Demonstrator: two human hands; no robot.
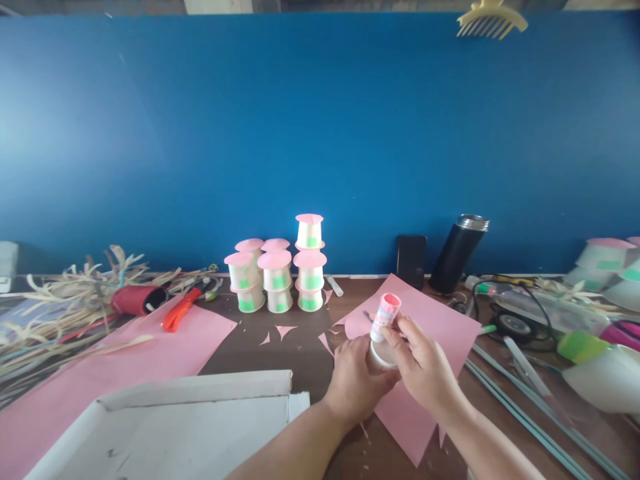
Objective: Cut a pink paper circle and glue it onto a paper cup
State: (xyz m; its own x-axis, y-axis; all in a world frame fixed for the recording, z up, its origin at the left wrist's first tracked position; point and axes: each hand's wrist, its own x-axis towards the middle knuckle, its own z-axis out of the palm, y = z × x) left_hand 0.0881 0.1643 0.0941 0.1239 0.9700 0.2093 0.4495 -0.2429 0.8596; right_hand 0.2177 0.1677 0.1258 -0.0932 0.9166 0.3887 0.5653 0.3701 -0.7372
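Above a sheet of pink paper (443,320), my left hand (354,375) is closed around a small white paper cup (384,363), its rim facing up. My right hand (425,367) grips a glue stick (385,319) with a pink end at the top. The stick's lower end meets the cup's rim or lies just over it; I cannot tell which. A round pink paper piece (357,325) lies just behind my left hand. Farther back, white cups (277,279) with green patches and pink paper discs between them stand in stacks.
A white cardboard tray (200,427) sits at the front left. Beyond it are orange-handled scissors (180,310), a red roll (137,300) and pale strips (75,293). A black bottle (457,257) and a phone (411,261) lean at the blue partition (320,133). Blue-grey sticks (530,413) lie right.
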